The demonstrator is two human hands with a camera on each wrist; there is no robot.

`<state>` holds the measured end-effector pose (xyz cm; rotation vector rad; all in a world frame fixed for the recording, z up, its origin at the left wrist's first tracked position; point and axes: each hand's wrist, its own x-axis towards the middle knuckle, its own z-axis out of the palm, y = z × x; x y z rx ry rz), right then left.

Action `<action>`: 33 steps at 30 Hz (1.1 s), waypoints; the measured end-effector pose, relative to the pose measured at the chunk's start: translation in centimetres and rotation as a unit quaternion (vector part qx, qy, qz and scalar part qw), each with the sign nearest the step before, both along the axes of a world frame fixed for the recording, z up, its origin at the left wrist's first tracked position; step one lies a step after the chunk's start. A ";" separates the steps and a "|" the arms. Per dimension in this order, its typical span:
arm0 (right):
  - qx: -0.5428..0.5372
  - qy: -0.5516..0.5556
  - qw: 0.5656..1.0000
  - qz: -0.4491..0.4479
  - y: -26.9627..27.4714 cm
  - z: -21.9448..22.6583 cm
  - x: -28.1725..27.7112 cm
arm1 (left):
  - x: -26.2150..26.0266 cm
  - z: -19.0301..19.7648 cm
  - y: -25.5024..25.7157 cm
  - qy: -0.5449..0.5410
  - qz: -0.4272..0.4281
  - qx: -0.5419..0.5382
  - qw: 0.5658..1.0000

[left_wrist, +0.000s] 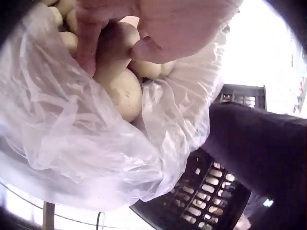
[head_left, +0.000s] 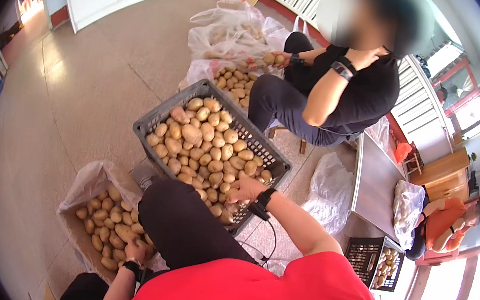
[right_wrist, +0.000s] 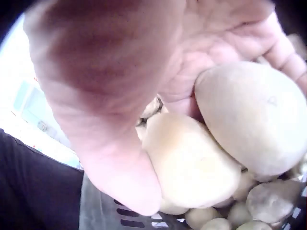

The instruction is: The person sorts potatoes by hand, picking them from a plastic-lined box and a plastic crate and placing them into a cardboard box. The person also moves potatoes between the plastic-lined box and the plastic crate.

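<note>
I see my left grip [head_left: 135, 250] clamped on a rounded tan potato [left_wrist: 116, 55], my right grip [head_left: 247, 189] around two pale oval potatoes [right_wrist: 244, 120].

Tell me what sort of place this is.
Probably an indoor workroom or storeroom for produce: a crate heaped with potatoes, a plastic-lined container holding more, and a seated person in black beside plastic bags of them.
</note>
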<state>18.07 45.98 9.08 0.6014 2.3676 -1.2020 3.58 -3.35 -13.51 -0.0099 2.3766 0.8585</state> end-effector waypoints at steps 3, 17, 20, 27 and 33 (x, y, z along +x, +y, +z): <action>0.084 0.055 0.994 -0.047 -1.6 -0.1 2.3 | 0.6 8.5 2.8 0.044 -0.149 -0.116 0.981; 0.193 0.068 0.979 -0.014 -6.1 0.3 3.3 | -1.0 18.0 3.2 0.110 -0.224 -0.156 0.956; 0.200 0.057 0.978 -0.009 -6.2 0.3 3.4 | -1.8 19.6 3.4 0.145 -0.213 -0.089 0.962; 0.238 0.045 0.970 -0.008 -6.8 1.6 3.9 | -1.0 34.2 6.9 0.045 -0.058 0.278 0.958; 0.263 0.039 0.964 -0.002 -6.6 -0.3 3.8 | 7.6 54.0 6.8 0.140 -0.337 0.417 0.832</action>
